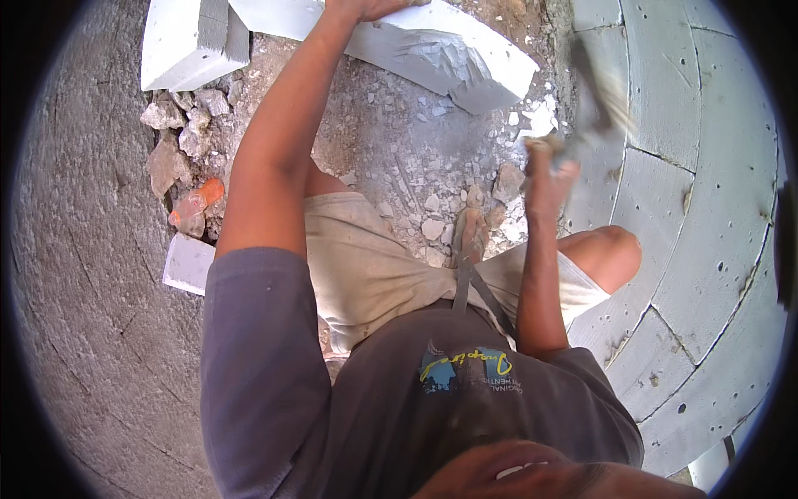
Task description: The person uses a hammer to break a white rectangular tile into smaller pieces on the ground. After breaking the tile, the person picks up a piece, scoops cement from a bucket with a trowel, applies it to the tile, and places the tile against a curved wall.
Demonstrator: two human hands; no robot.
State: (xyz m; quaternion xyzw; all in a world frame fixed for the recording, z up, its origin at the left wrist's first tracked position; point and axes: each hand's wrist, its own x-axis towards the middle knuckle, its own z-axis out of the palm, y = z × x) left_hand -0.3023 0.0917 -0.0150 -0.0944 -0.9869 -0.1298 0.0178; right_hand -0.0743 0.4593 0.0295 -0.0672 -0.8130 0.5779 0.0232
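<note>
The left grip (378,8), its finger spread impossible to tell, touches the far white block (453,46), whose long axis slants rightward and nearer, its rough right end lying far-left of the right grip (549,176), closed around a blurred tool (595,91).

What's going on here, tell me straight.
A person low to the ground, knees apart, has both hands busy. The left hand, partly cut off by the picture's top edge, is on a long white block with a rough, broken face. The right hand grips a tool, too blurred to identify, to the right of the block. White fragments lie near the block's right end.
</note>
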